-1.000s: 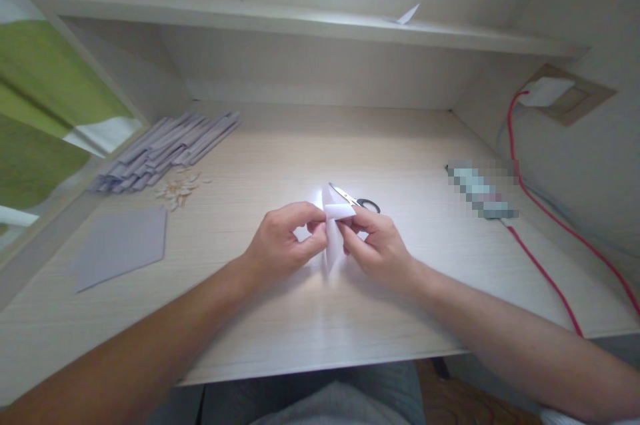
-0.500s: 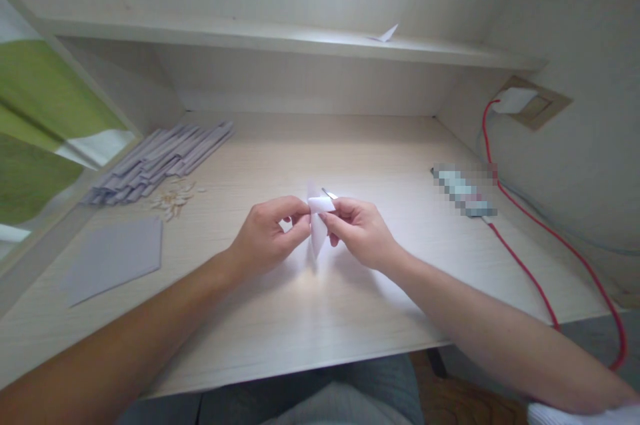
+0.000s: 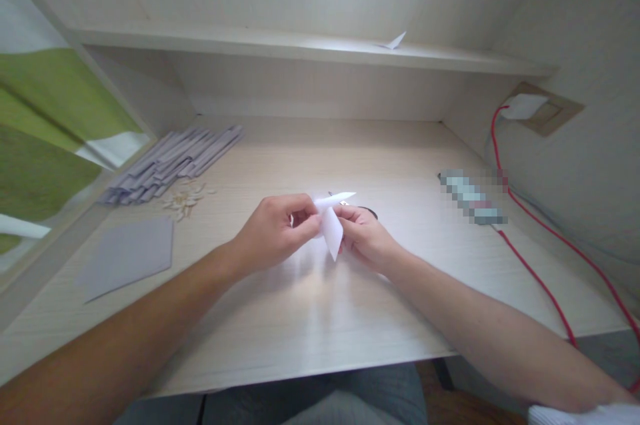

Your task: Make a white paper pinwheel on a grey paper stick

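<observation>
Over the middle of the desk, a small folded piece of white paper (image 3: pixel 333 233) is held up between both hands, one flap pointing down and another sticking out to the right. My left hand (image 3: pixel 280 224) pinches its left side between thumb and fingers. At its right side, my right hand (image 3: pixel 367 236) is closed on the paper's edge, its fingertips partly hidden behind the flap. Just beyond the right hand lies a slim metal tool with a dark curved handle, possibly scissors (image 3: pixel 370 210), mostly covered by the hand and paper.
Folded paper strips (image 3: pixel 175 162) are piled at the back left, beside small pale scraps (image 3: pixel 185 198). A stack of flat paper sheets (image 3: pixel 133 255) lies front left. On the right is a blurred phone (image 3: pixel 473 197) with a red cable (image 3: pixel 540 288). A paper piece (image 3: pixel 396 40) rests on the shelf (image 3: pixel 300 48).
The paper has turned between my hands: its flaps have spread apart, one now angled down to the right. My right hand has shifted slightly right, and the view has moved a little.
</observation>
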